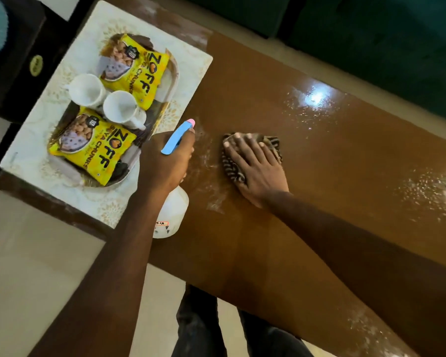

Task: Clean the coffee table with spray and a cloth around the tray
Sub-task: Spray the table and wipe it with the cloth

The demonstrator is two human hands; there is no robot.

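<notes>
My left hand (165, 163) grips a white spray bottle (171, 215) with a blue and pink nozzle head, held just right of the tray. My right hand (255, 166) lies flat with straight fingers on a dark striped cloth (232, 171), pressing it onto the brown coffee table (307, 202). Whitish wet streaks show on the wood between the two hands. An oval tray (174, 73) sits on a pale patterned mat (193, 70) at the table's left end. It holds two yellow snack packets (137, 73) and two white mugs (121, 108).
Spray droplets glisten on the table at the far right (428, 191) and near a bright reflection (314, 99). A dark green sofa (371, 27) runs along the far side. A dark cabinet (23, 60) stands at the left. My legs (204, 325) are below the table's near edge.
</notes>
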